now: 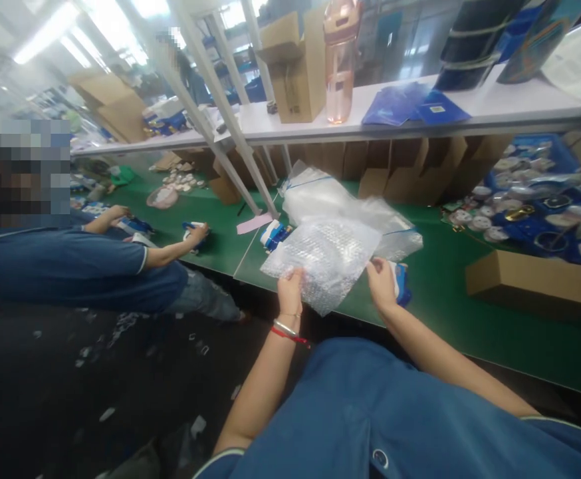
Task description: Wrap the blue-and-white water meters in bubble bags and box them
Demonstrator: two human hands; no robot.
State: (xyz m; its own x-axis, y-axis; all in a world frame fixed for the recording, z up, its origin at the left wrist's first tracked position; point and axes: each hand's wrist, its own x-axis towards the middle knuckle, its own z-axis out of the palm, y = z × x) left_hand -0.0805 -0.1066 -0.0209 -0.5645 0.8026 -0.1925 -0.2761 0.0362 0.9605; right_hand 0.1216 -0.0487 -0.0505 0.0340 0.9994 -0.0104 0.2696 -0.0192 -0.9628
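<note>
— While both hands pinch that bubble-wrap sheet [320, 263], what worries you?

— The grip is thin. The left hand [290, 289] is closed on the sheet's near edge, thumb on top, and the right hand [381, 285] is closed on the near right corner. The two hands are apart, with the sheet stretched between them. I'd judge that slippery film could slide out of one pinch, and the loose half would then drop over the table edge [420, 332] toward the floor.

— Anything the sheet could catch on?

— Just beyond the sheet lies a heap of clear plastic bags [330, 199], touching or overlapping its far side. A pull could drag those along. A small blue and white item [274, 234] sits just left of the sheet, and another blue item [401, 283] lies right beside the right hand, partly hidden, so I can't tell what it is. A careless sweep might knock either one.

— And the sheet's position?

— Held above the near edge of the green table, its lower corner hanging past the edge toward the person's body.

— Neighbours?

— A co-worker's hand [198, 233] rests on the table well left of the sheet. A cardboard box [534, 279] lies well to the right.
</note>
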